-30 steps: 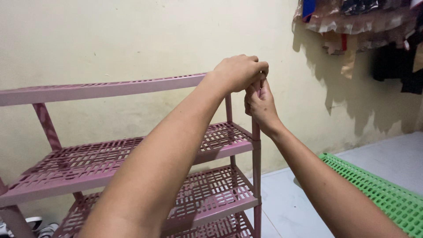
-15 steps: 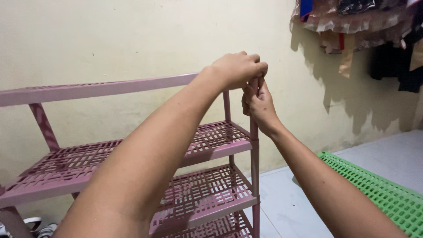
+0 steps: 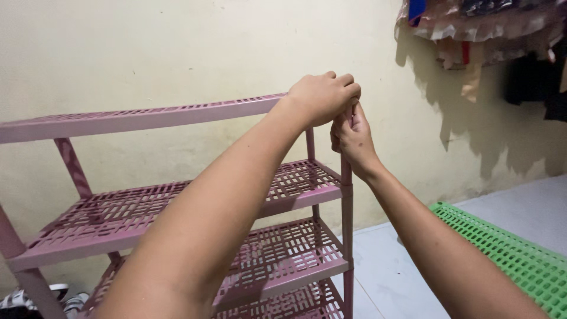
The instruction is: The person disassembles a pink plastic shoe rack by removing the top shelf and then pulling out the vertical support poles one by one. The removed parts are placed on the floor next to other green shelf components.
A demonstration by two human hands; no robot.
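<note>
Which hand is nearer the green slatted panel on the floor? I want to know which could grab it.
Right. The right hand grips the pink rack's front post, on the side toward the green panel; the left hand sits atop the corner, higher up.

- Pink rack (image 3: 283,254) with slatted shelves stands on the pale floor (image 3: 384,277), against the wall.
- Its top shelf (image 3: 147,115) runs left from the fingers (image 3: 342,82).
- Green panel (image 3: 508,254) lies on the floor, below right of the fingers.
</note>
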